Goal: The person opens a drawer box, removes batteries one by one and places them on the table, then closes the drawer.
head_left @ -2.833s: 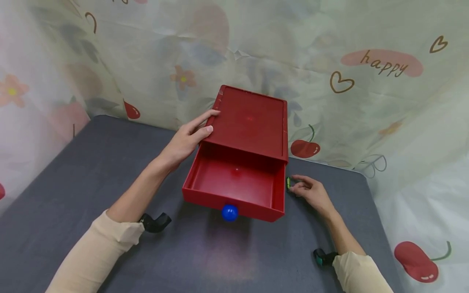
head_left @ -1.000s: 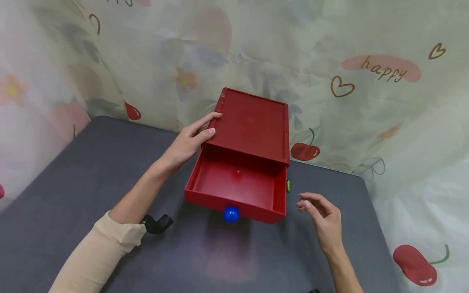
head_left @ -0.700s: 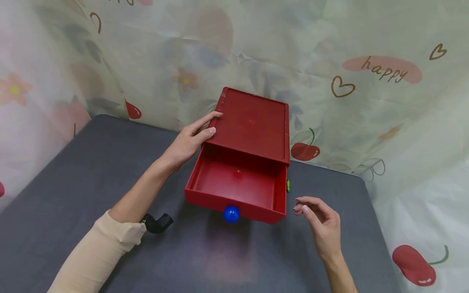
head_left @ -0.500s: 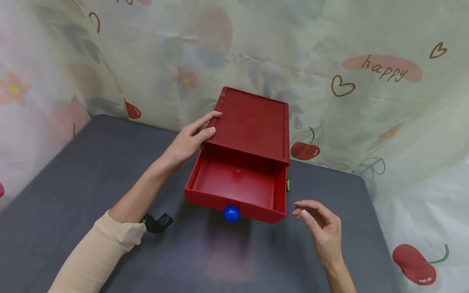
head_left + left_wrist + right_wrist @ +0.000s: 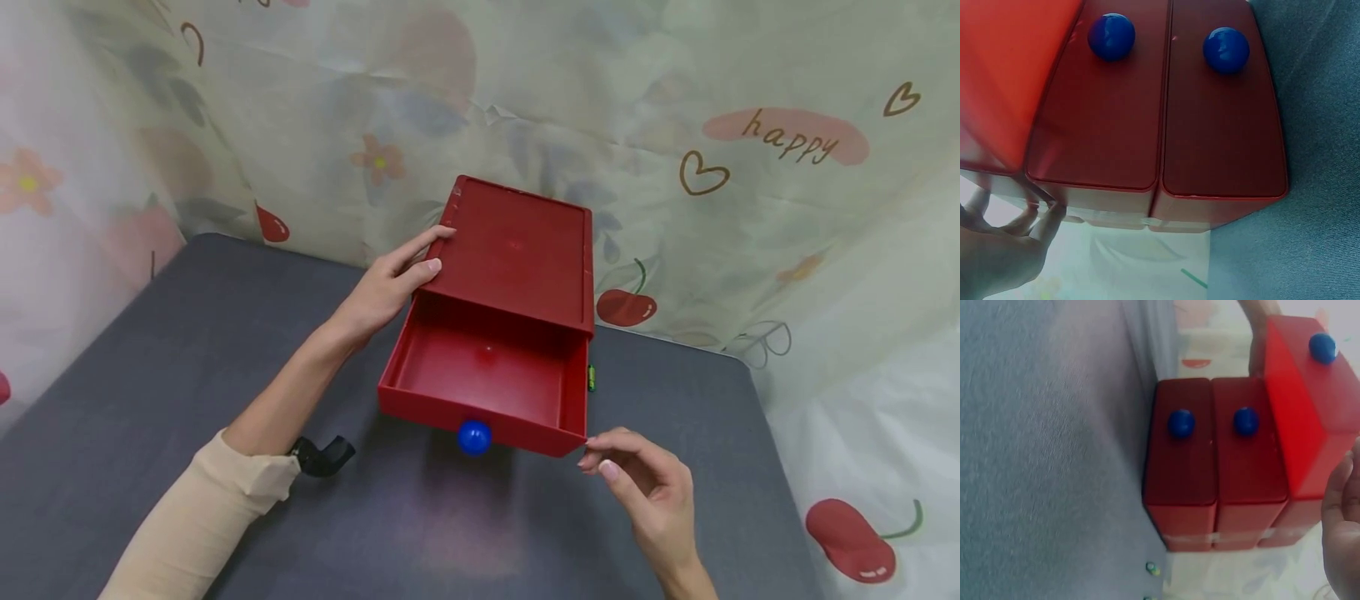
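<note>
A red drawer cabinet (image 5: 517,250) stands on the table, its top drawer (image 5: 480,362) pulled out, with nothing visible inside. A blue knob (image 5: 475,437) sits on that drawer's front. My left hand (image 5: 375,296) rests on the cabinet's left upper edge, thumb and a finger on top. My right hand (image 5: 648,492), fingers loosely bent and holding nothing, is at the drawer's front right corner; whether its fingertips touch it, I cannot tell. Beside the cabinet's right side lies a small green object (image 5: 592,378), too small to identify.
Two lower drawers (image 5: 1222,125) are closed, each with a blue knob. Low in the right wrist view, small green items (image 5: 1152,569) lie on the grey table (image 5: 337,542). A printed curtain (image 5: 637,167) hangs behind and at both sides.
My right hand was at the green object, drew back toward me without it, and has now moved left to the drawer's front corner. My left hand stays on the cabinet.
</note>
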The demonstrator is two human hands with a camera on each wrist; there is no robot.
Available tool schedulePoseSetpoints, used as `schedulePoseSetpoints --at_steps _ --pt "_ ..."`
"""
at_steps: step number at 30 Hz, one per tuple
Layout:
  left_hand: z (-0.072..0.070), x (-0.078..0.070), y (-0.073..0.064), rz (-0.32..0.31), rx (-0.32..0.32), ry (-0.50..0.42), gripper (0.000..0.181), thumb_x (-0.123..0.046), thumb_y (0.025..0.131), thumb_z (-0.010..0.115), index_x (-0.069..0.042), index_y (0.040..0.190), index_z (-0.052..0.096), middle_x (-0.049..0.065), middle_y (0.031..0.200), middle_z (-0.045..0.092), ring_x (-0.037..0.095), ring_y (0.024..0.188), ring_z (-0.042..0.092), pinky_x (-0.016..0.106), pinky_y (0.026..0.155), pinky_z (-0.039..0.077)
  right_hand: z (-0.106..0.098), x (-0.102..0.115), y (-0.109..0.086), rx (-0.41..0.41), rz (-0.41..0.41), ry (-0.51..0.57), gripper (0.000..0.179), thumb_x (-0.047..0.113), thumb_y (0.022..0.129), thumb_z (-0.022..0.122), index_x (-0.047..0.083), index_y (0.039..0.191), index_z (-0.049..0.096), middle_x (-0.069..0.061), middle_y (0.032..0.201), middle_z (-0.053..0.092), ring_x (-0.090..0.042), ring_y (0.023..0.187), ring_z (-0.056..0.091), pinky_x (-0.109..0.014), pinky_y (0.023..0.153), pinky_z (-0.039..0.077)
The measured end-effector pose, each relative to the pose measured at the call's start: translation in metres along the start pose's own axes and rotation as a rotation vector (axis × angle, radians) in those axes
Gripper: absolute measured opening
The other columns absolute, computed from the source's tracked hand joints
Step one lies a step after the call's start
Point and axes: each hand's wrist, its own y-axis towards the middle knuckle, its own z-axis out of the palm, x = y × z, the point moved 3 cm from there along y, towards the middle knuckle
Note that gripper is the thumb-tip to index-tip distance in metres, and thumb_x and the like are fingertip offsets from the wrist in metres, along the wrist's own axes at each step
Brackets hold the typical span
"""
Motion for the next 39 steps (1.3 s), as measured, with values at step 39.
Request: schedulePoseSetpoints --at_steps 39 --pt "0.001 0.000 -0.002 0.017 -0.001 0.006 0.046 -0.027 0.097 0.044 -0.022 0.141 0.034 -0.008 0.146 0.025 0.012 0.131 0.026 0.040 0.102 0.029 0.070 -0.008 -0.001 0.208 0.312 0.129 0.037 -0.014 0.092 0.028 -0.011 0.117 0.054 -0.023 0.099 0.064 -0.029 0.079 0.065 -0.041 0.070 0.052"
